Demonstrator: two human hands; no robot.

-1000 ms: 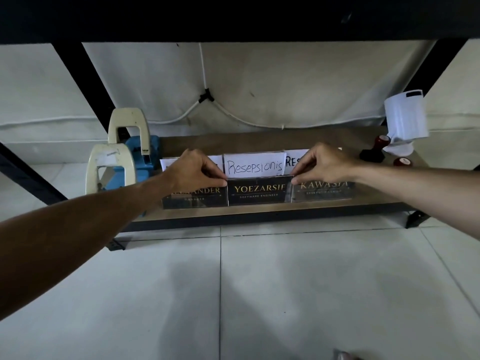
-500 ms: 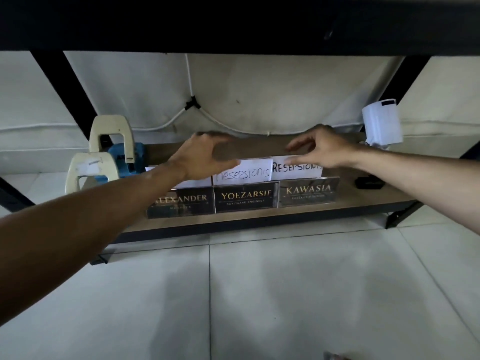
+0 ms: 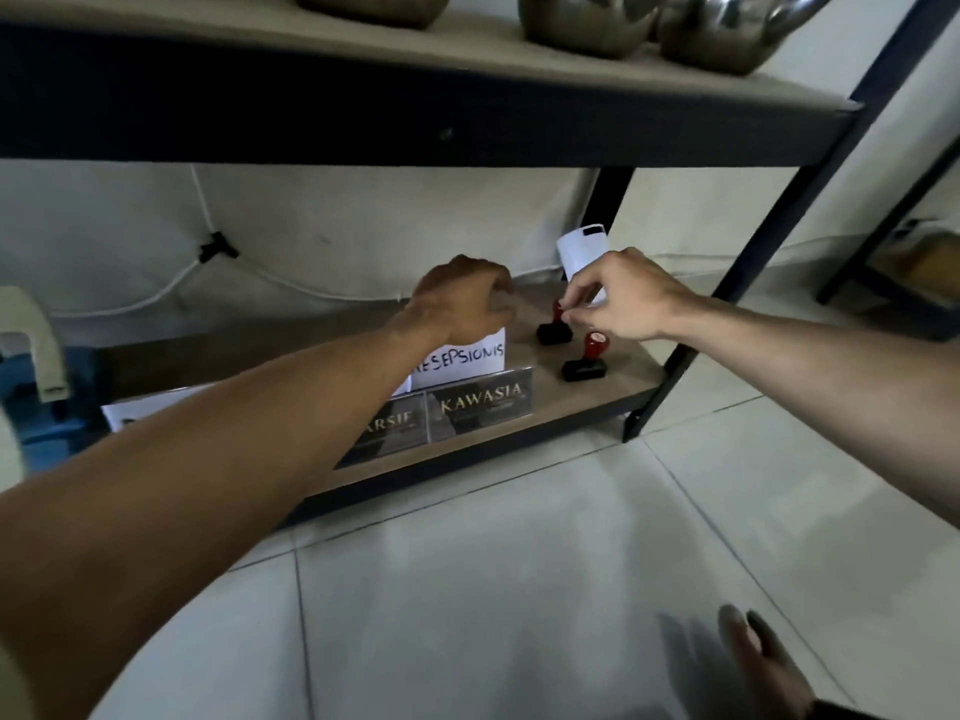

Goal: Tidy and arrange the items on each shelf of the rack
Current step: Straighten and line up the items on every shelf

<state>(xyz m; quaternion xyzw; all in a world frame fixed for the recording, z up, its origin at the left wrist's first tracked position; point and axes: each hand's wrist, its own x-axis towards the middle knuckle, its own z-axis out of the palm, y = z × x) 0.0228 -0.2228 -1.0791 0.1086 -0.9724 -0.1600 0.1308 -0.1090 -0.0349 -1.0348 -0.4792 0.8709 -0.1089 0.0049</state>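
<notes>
Your right hand [image 3: 626,298] reaches over the right end of the bottom shelf [image 3: 587,402], and its thumb and forefinger pinch the red knob of the rear rubber stamp [image 3: 555,327], whose black base sits on the wood. A second rubber stamp [image 3: 586,361], also red-handled on a black base, stands just in front of it and a little to the right, free of your hand. Behind your right hand a white plastic case [image 3: 582,249] leans up near the rack's rear post.

Your left hand [image 3: 462,298] hovers with its fingers curled downward above the white card lettered "RESEPSIONIS" [image 3: 462,363]; you cannot tell from this angle whether the fingers actually hold anything, since the back of the hand hides them.

In front of that card the dark nameplate reading "KAWASIA" [image 3: 480,410] stands upright at the shelf's front edge, and touching its left side is another dark nameplate [image 3: 387,426], half hidden by your left forearm. Far left on the same shelf sits a blue and cream hole punch [image 3: 36,387]. On the upper shelf [image 3: 415,111] stand metal kettles [image 3: 649,23]. The floor [image 3: 519,563] is pale tile.
</notes>
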